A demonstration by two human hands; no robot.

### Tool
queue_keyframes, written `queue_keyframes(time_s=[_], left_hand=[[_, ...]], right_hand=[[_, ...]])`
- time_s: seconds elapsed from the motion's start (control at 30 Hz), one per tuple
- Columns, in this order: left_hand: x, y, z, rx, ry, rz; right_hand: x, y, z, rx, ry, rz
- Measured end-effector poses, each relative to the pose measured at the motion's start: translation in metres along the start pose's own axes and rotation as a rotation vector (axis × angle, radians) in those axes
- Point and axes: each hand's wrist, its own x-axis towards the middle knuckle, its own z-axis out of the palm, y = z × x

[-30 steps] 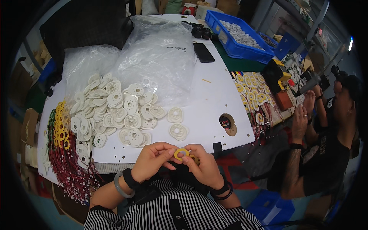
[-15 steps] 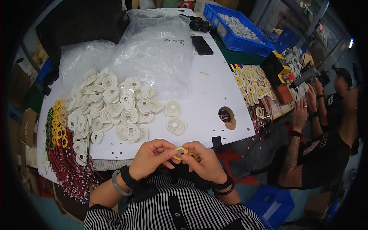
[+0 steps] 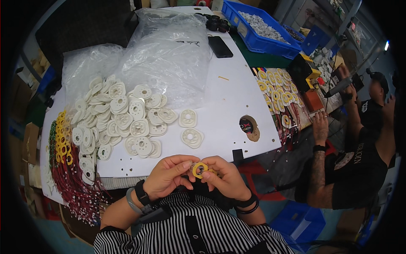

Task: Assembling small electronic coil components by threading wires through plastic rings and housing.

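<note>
Just off the table's near edge, a small yellow ring (image 3: pixel 204 166) is held up between my two hands, its open middle showing. My right hand (image 3: pixel 229 180) pinches the ring at its right side with the thumb in front. Another bit of yellow shows behind that thumb, mostly hidden. My left hand (image 3: pixel 167 177) has its thumb and forefinger closed at the ring's left edge, the other fingers loosely curled. Nearest on the table are two loose white plastic plates (image 3: pixel 191 142) with round centre holes, right of a heap of similar white plates (image 3: pixel 119 104).
Yellow rings (image 3: pixel 63 144) with red wires (image 3: pixel 72 186) hang over the left table edge. Behind the heap lie clear plastic bags (image 3: pixel 165 55) and a black phone (image 3: pixel 220 46). Rightward are a blue crate (image 3: pixel 262 31), plates fitted with yellow rings (image 3: pixel 277 86) and a co-worker's arm (image 3: pixel 320 148).
The yellow ring has turned so that its open face shows more fully. My left fingers have spread slightly and shifted. At right, the co-worker's hands have moved.
</note>
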Motion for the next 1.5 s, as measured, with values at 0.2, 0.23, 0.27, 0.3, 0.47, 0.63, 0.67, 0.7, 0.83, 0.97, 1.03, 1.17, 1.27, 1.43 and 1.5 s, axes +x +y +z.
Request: queue_keyframes(time_s=[0.2,0.23,0.27,0.3,0.47,0.63,0.67,0.7,0.83,0.97,1.03,1.17,1.27,1.43,1.5], left_hand=[[-0.001,0.000,0.007,0.113,0.067,0.060],[-0.001,-0.001,0.007,0.142,0.076,0.086],[-0.002,-0.002,0.007,0.171,0.084,0.111],[-0.003,-0.002,0.007,0.169,0.085,0.111],[-0.004,-0.003,0.009,0.174,0.091,0.132],[-0.006,-0.004,0.009,0.232,0.122,0.162],[-0.005,-0.003,0.009,0.243,0.130,0.164],[-0.004,-0.004,0.009,0.243,0.132,0.164],[-0.003,-0.007,0.012,0.291,0.137,0.208],[-0.005,-0.010,0.016,0.361,0.180,0.226],[-0.007,-0.012,0.009,0.436,0.291,0.268],[-0.006,-0.009,0.021,0.486,0.288,0.301],[0.001,-0.008,0.025,0.541,0.266,0.312],[0.009,-0.013,0.011,0.698,0.220,0.347],[0.006,-0.001,0.044,1.055,0.203,0.412]], right_hand=[[0.002,0.004,0.002,-0.031,0.053,-0.025],[0.002,0.004,0.002,-0.064,0.053,-0.034],[0.002,0.004,0.002,-0.097,0.054,-0.042],[0.001,0.004,0.002,-0.097,0.053,-0.041],[-0.001,0.002,0.003,-0.143,0.066,-0.028],[0.001,0.002,0.003,-0.185,0.073,-0.040],[0.002,0.002,0.002,-0.179,0.059,-0.039],[0.002,0.001,0.001,-0.178,0.058,-0.038],[-0.001,-0.001,0.000,-0.169,0.061,-0.022],[-0.005,0.004,0.002,-0.153,0.066,0.001],[0.007,0.008,0.003,-0.133,-0.010,-0.008],[0.005,0.009,0.005,-0.110,0.059,-0.136],[-0.003,0.003,-0.005,-0.091,0.091,-0.176],[-0.007,-0.002,-0.008,-0.124,0.164,-0.204],[-0.008,0.002,-0.015,-0.217,0.153,-0.165]])
